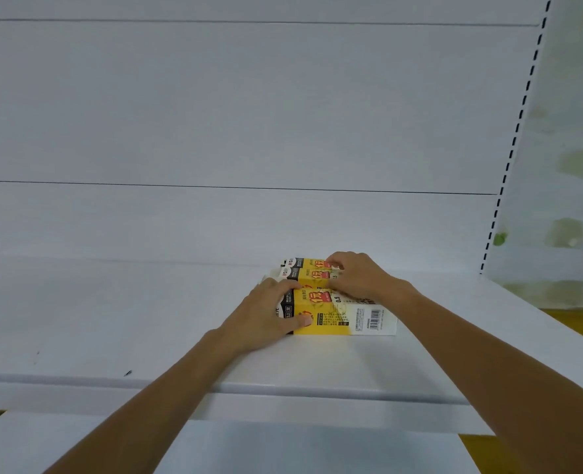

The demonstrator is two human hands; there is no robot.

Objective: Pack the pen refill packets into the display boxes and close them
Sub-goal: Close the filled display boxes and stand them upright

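Three yellow, white and black display boxes lie closed, side by side, on a white shelf (pixel 112 319). The nearest box (pixel 344 316) shows a barcode on its front face. My left hand (pixel 266 316) grips its left end, thumb on the front face and fingers over the top. Behind it sit the middle box (pixel 308 274) and the far box (pixel 305 262). My right hand (pixel 358 275) rests on top of those two, its fingers curled over their right part. No loose refill packets are visible.
The shelf has a white back panel (pixel 249 114) and a slotted upright (pixel 509 159) at the right. A lower shelf (pixel 283 449) juts out below the front edge. Yellow floor (pixel 570 326) shows at the right.
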